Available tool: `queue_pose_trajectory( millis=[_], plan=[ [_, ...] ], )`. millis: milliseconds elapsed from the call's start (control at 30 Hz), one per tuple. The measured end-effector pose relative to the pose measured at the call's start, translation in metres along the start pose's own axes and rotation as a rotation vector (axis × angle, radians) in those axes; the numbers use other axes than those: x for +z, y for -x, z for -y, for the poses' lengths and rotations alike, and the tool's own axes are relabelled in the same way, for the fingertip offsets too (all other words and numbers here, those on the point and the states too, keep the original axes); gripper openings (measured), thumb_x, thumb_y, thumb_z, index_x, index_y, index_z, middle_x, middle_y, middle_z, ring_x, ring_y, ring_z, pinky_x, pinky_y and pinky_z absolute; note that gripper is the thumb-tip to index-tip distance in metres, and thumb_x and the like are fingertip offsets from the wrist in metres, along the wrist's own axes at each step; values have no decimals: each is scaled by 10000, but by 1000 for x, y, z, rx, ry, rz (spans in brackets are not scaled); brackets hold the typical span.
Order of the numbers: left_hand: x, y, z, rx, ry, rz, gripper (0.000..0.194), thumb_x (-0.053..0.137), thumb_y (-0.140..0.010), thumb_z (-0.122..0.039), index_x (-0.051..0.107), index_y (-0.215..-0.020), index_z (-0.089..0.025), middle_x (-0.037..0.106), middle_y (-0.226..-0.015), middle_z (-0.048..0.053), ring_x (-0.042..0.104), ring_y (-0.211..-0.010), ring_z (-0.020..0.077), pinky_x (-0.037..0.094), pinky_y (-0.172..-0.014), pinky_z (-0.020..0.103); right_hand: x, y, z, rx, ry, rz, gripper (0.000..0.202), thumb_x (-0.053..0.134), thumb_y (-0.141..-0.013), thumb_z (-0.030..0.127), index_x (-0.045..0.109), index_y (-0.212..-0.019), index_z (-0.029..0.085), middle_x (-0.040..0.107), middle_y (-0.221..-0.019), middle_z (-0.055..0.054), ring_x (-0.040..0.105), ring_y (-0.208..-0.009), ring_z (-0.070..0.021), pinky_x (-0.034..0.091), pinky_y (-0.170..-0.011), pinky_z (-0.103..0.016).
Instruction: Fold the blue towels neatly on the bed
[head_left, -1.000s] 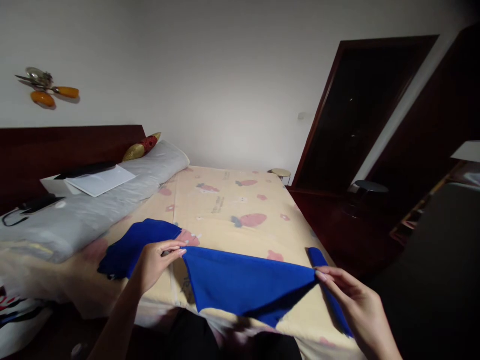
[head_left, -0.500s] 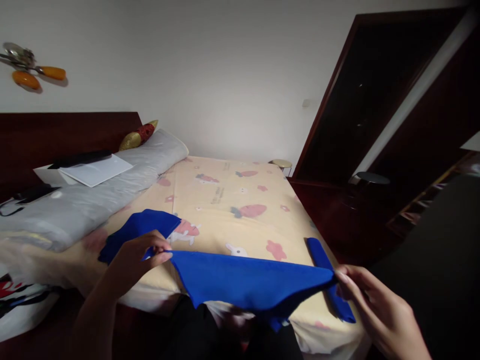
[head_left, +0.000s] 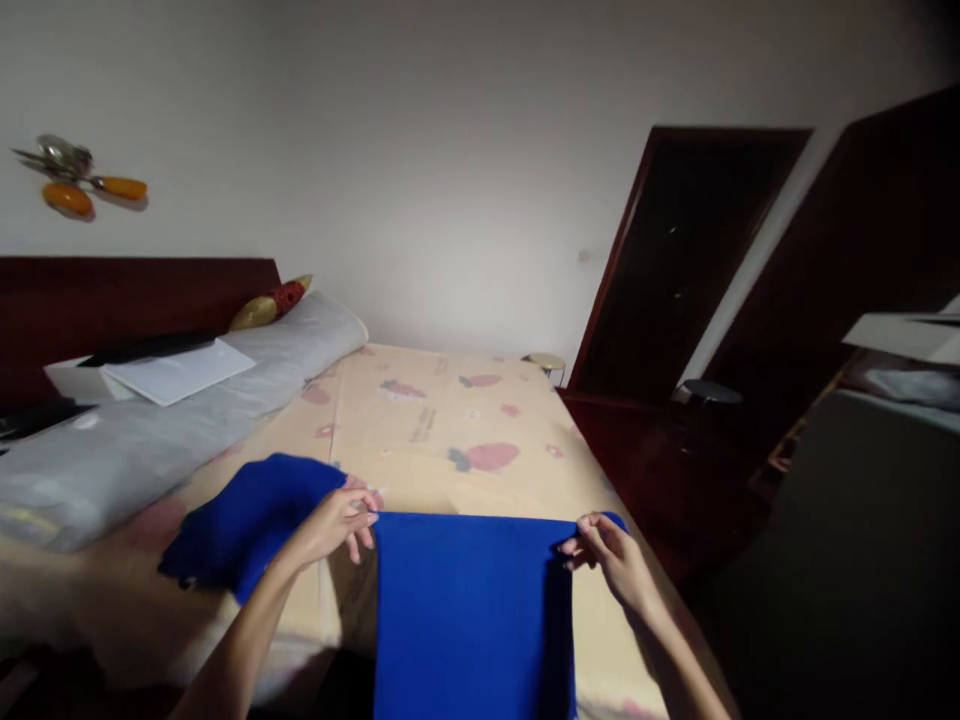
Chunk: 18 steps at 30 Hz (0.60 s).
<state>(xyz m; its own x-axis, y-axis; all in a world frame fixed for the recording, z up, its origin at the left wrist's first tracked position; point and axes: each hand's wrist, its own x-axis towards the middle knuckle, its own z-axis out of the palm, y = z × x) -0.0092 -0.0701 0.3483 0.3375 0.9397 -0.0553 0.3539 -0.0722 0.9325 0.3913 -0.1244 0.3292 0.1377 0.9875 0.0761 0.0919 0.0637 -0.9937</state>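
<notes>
A plain blue cloth hangs straight down in front of me, its top edge stretched level between my two hands. My left hand pinches the upper left corner. The upper right corner is pinched in my right hand. The cloth's lower end runs out of view at the bottom. Left of it, a crumpled blue cloth heap lies on the bed, partly behind my left forearm. A bit of another blue item shows just behind my right hand; the rest of it is hidden.
The bed has a cream sheet with carrot and flower prints. A long grey bolster lies along the headboard, with a white box-like item on it. Stools stand by the dark door. A dark cabinet is at right.
My hands have come closer together, the right one moving left. The held cloth, sagging in a folded shape before, now hangs down as a flat panel. My view has tilted upward.
</notes>
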Motion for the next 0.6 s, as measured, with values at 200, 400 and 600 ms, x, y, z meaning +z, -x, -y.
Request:
queue_pose_trajectory(
  millis=[200, 400, 600],
  plan=[
    [-20, -53, -52, 447, -60, -342, 280, 584, -775, -491, 592, -819, -215, 638, -591, -28, 585, -541, 137, 460, -578, 258, -6, -50, 48, -324, -86, -236, 481, 725, -617, 652, 580, -735, 209, 685, -700, -48, 638, -644, -200, 468, -670, -321],
    [4, -50, 23, 317, -223, -279, 283, 550, -780, -470, 670, -819, -216, 660, -601, -6, 603, -606, 176, 450, -624, 276, -13, -38, -16, -259, 12, -147, 441, 683, -690, 618, 633, -727, 181, 686, -676, -56, 620, -655, -197, 423, -609, -300],
    [78, -25, 150, -44, -508, -57, 291, 555, -732, -524, 679, -718, -261, 700, -653, 30, 662, -716, 258, 464, -690, 331, 9, 10, -161, 69, 39, -142, 550, 637, -538, 771, 568, -542, 225, 643, -533, -49, 645, -543, -265, 402, -479, -330]
  ],
)
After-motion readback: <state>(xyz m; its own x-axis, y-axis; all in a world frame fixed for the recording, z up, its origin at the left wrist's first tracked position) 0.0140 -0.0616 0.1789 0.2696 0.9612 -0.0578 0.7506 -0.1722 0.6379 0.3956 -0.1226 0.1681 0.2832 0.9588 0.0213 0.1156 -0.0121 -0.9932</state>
